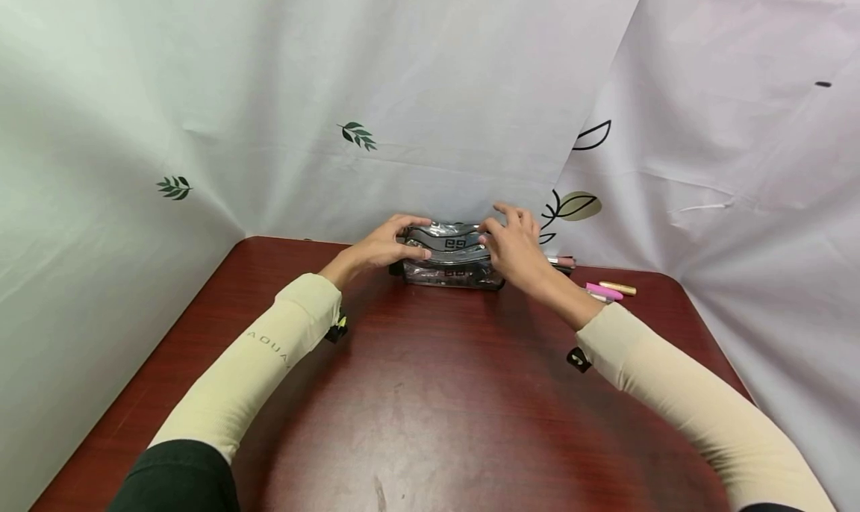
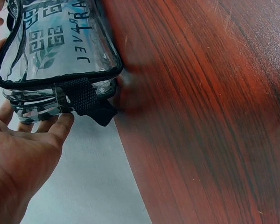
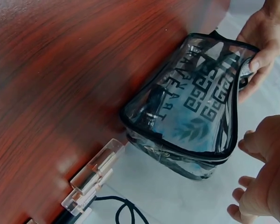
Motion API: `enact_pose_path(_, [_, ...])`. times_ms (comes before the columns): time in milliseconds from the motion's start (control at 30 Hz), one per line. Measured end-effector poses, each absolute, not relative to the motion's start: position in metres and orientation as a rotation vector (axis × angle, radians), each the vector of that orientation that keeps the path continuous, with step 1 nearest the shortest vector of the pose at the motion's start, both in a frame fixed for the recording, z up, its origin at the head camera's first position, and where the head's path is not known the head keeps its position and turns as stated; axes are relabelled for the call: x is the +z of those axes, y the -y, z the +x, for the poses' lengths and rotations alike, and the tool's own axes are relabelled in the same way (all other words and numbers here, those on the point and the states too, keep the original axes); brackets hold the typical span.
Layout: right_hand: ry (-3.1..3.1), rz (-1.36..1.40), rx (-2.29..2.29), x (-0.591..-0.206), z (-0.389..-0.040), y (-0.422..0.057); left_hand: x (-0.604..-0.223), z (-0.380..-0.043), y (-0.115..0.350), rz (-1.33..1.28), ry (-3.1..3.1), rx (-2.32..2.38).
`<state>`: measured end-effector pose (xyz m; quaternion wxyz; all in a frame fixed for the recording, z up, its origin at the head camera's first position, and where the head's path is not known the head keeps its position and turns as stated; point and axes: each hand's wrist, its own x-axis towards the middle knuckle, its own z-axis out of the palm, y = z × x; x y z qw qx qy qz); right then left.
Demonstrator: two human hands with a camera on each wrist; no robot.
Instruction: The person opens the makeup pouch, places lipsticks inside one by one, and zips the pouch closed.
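A clear plastic travel pouch [image 1: 452, 273] with black trim and printed lettering stands at the table's far edge, against the white cloth. My left hand [image 1: 386, 245] grips its left end, thumb on the front rim and fingers behind, as the left wrist view shows around the pouch [image 2: 60, 46]. At the other end is my right hand [image 1: 516, 247], fingers spread. In the right wrist view this right hand [image 3: 266, 172] has its thumb tip right by the rim of the pouch [image 3: 191, 102]. Dark items and something bluish show through the plastic.
Right of the pouch lie slim clear cosmetic tubes [image 3: 95, 172] and a thin black cord [image 3: 126, 204]. Further right on the red-brown table [image 1: 430, 392] are a pink tube [image 1: 603, 291] and a gold tube [image 1: 618, 288]. White cloth [image 1: 430, 86] with leaf prints hangs behind and at the sides.
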<state>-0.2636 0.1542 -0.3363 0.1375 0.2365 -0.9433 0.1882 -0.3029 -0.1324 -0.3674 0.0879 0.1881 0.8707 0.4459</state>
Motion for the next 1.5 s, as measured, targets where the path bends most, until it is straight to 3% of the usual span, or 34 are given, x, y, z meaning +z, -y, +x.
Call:
enact_pose_path(1033, [2.717, 0.655, 0.569, -0.331, -0.265, -0.206, -0.367, -0.302, 0.132, 0.573, -2.584, 1.334])
enact_pose_path(1500, [2.913, 0.627, 0.371, -0.331, -0.266, -0.237, -0.371, -0.306, 0.134, 0.589, -2.595, 1.351])
